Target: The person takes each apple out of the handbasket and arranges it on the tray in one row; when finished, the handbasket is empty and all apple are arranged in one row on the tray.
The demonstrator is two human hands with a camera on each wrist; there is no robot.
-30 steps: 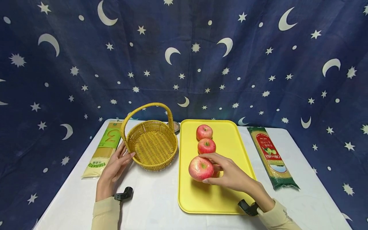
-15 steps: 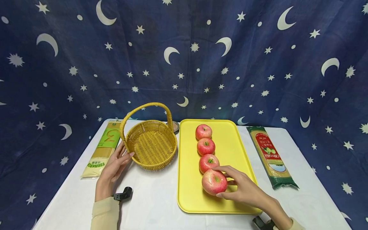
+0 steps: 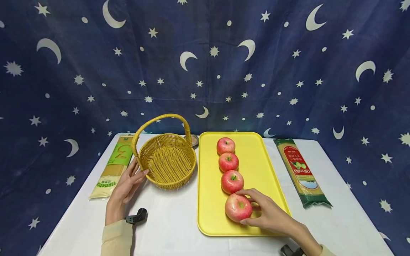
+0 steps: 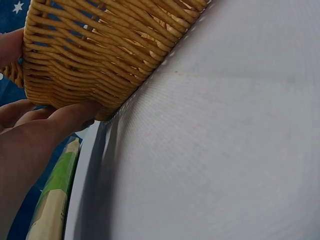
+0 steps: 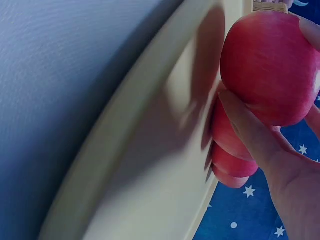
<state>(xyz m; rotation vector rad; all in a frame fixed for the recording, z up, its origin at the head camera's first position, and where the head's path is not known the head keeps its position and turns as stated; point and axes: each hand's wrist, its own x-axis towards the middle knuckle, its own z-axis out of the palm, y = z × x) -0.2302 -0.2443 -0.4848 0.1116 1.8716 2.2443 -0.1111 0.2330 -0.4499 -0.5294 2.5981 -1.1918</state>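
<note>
My right hand (image 3: 269,213) holds a red apple (image 3: 238,208) between thumb and fingers over the front part of a yellow tray (image 3: 256,149). Three more apples run away from it in a line toward the back: a near one (image 3: 232,181), a middle one (image 3: 229,162) and a far one (image 3: 225,145). In the right wrist view the held apple (image 5: 270,67) fills the upper right, partly covering the others. At the left, my left hand (image 3: 125,186) grips the side of a yellow woven basket (image 3: 169,161), thumb at its rim and fingers against the outer wall (image 4: 100,60). Nothing lies inside the basket.
Left of the basket lies a green-labelled pasta packet (image 3: 113,167); a second packet with a red label (image 3: 302,172) lies right of the tray. A small round container (image 3: 194,140) shows behind the basket. A dark star-patterned cloth (image 3: 205,71) hangs along the table's back edge.
My right hand has carried the apple frontward and to the right, then lowered it at the front end of the row, uncovering the apple behind. The left hand stays on the basket.
</note>
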